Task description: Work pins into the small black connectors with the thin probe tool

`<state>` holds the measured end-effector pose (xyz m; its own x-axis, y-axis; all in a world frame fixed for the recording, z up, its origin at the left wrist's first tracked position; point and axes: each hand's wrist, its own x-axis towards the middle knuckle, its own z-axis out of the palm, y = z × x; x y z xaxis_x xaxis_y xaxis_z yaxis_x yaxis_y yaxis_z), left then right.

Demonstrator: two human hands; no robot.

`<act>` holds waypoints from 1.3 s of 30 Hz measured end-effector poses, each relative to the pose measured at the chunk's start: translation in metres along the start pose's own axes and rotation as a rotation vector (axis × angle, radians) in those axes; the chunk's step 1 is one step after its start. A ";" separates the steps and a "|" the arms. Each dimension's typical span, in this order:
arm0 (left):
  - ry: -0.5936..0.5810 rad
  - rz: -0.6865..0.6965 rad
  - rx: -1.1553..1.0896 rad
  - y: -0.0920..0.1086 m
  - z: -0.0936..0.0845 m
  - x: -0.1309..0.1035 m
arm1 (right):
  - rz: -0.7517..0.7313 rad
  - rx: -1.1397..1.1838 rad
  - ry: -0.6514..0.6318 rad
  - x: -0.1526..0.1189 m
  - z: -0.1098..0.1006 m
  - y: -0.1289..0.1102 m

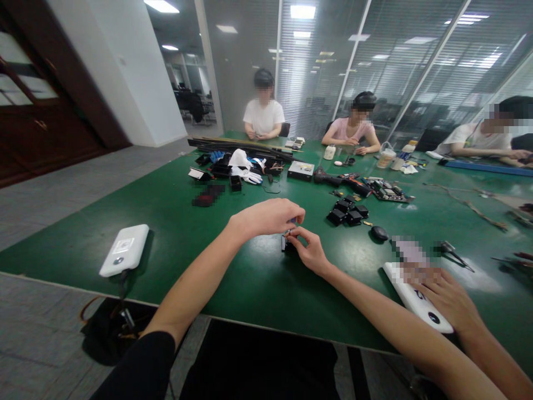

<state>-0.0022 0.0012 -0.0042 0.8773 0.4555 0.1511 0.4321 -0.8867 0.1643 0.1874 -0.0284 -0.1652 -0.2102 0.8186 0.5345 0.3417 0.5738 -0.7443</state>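
My left hand [272,215] arches over the table with its fingers curled down and closed. Something small and bluish shows at its fingertips, too small to name. Just below, my right hand [310,251] pinches a small black block with a shiny metal side [285,243], held at the tabletop. Its fingertips almost meet those of my left hand, and they hide part of the block. Several similar black blocks [347,211] lie in a cluster beyond my right hand.
A white power bank [125,250] with a cable lies left; another person's hand [452,297] rests by a second white device [416,300] at right. Farther back are a cordless drill [343,180], a circuit board [387,190], white gloves [245,175] and a black mouse-like object [379,233]. Three people sit opposite.
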 end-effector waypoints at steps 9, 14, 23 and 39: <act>-0.024 0.010 -0.032 -0.002 0.004 0.004 | -0.011 0.004 -0.004 0.001 -0.002 -0.004; -0.002 -0.003 0.036 0.005 0.008 0.008 | 0.019 -0.010 0.061 0.002 -0.002 0.000; -0.025 0.076 -0.054 0.009 -0.004 0.002 | 0.014 0.010 0.045 0.001 -0.002 -0.001; 0.011 -0.106 0.318 0.015 0.015 0.017 | 0.018 0.003 0.085 0.003 -0.001 0.006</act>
<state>0.0223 -0.0058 -0.0139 0.8223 0.5458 0.1607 0.5660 -0.8138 -0.1321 0.1896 -0.0231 -0.1677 -0.1251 0.8238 0.5529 0.3417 0.5589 -0.7555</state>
